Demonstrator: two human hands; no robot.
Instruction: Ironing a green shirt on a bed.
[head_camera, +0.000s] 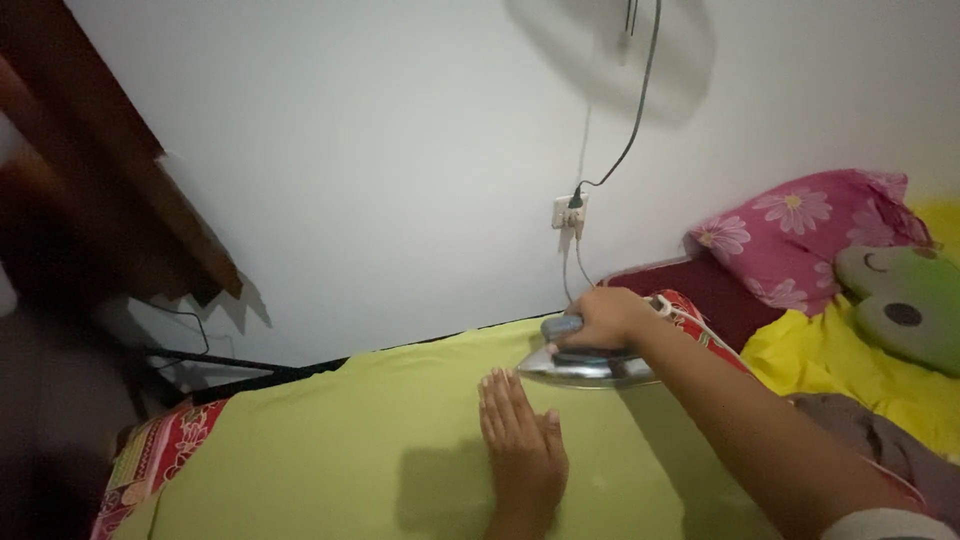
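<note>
Partly hidden: right hand closed around iron handle; left hand flat, fingers spread, on green cloth.

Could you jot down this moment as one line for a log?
right hand: grips iron | left hand: flat on green cloth | iron: resting on cloth | plug: in wall socket

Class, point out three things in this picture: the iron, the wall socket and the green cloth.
iron (590, 368): head view, on its shiny metal body.
wall socket (568, 212): head view, on its white faceplate.
green cloth (340, 440): head view, on a bare stretch.
</note>
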